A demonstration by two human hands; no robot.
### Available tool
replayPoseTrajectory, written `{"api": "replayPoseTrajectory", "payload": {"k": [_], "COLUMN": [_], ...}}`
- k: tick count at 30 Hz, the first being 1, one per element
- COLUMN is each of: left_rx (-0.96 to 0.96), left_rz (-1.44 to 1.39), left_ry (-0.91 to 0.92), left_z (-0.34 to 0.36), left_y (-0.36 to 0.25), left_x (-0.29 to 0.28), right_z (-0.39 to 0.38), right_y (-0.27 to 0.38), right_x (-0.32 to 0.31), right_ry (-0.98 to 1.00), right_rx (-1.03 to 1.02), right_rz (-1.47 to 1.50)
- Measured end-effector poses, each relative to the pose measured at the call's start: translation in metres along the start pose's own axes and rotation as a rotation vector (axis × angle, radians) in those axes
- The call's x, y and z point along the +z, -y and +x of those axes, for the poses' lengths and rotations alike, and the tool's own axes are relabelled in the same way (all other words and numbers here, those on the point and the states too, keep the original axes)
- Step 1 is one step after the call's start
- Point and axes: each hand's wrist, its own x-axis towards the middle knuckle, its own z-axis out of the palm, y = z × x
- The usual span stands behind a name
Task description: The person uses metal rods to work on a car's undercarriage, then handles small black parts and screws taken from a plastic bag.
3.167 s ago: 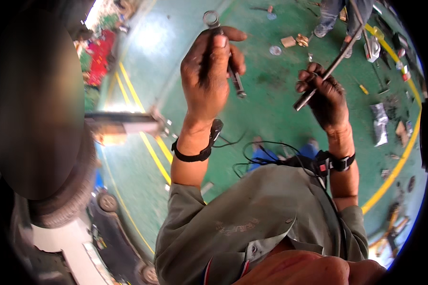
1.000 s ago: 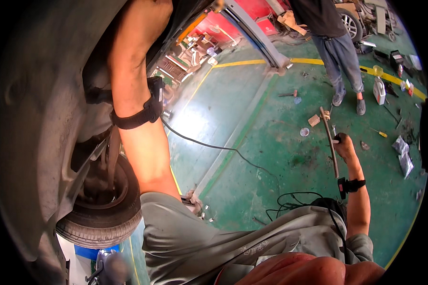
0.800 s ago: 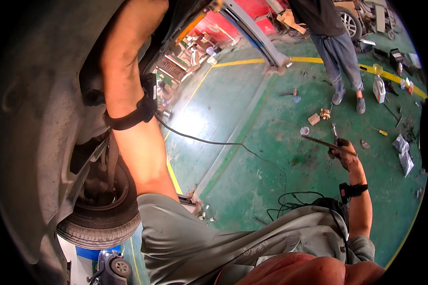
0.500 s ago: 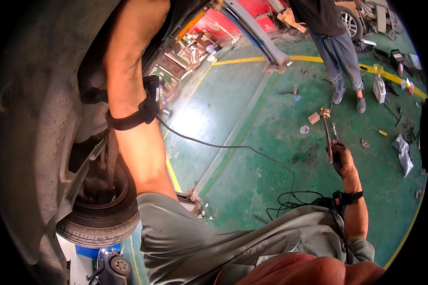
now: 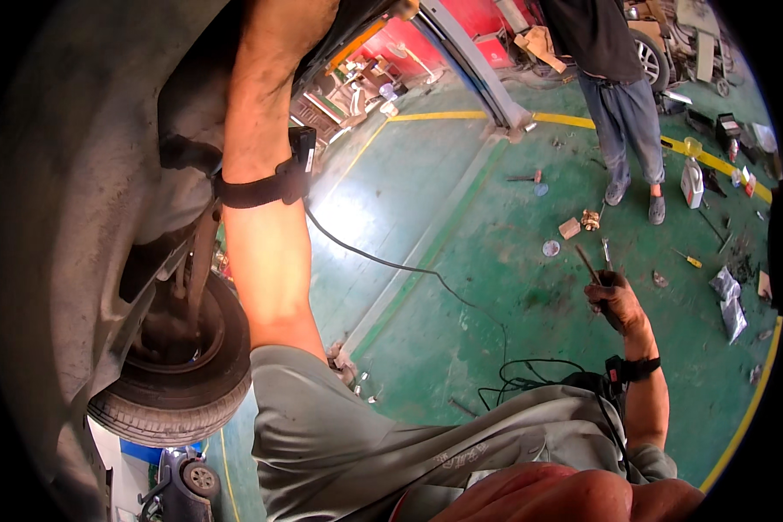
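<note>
Right-hand fingers (image 5: pixel 597 294) grip a rod (image 5: pixel 586 262) above littered floor (image 5: pixel 409 339); bodywork (image 5: pixel 87 130) flanks the left hand (image 5: pixel 287 22), its grip unclear.

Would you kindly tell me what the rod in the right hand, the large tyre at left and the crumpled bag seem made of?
Rod: probably steel, with a dull brownish finish; its straight, slender shape suggests metal.
Tyre: apparently rubber, matte and dark, with a grooved tread.
Bag: likely plastic film, perhaps foil; shiny, silvery creases catch the light.
</note>
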Motion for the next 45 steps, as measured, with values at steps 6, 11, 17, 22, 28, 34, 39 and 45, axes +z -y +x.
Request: {"api": "replayPoseTrajectory", "payload": {"k": [6,11,17,22,28,34,39,45], "left_rx": [0.058,-0.034,-0.081,0.030,0.149,0.428,0.353,1.218], "left_rz": [0.217,0.301,0.351,0.046,-0.003,0.892,1.145,1.805], "left_ry": [-0.013,0.035,0.045,0.004,-0.058,0.153,0.363,0.297], "left_z": [-0.004,0.002,-0.004,-0.010,-0.004,0.000,0.013,0.028], "left_y": [-0.010,-0.015,-0.016,-0.003,-0.001,0.029,0.039,0.058], "left_x": [-0.008,-0.009,-0.008,-0.006,0.004,-0.020,-0.026,-0.040], "right_z": [-0.018,0.042,0.024,-0.039,-0.056,-0.045,-0.033,-0.017], "right_y": [0.051,0.008,0.006,0.075,0.099,0.113,0.127,0.141], "right_x": [0.034,-0.046,-0.063,0.027,0.063,0.091,0.121,0.129], "right_ry": [-0.090,-0.857,-0.669,-0.270,-0.095,0.093,-0.009,-0.051], "right_rx": [-0.386,-0.791,-0.233,-0.419,-0.733,-0.785,-0.934,-1.045], "right_rz": [-0.204,-0.973,-0.468,0.196,0.362,0.270,0.196,0.052]}}
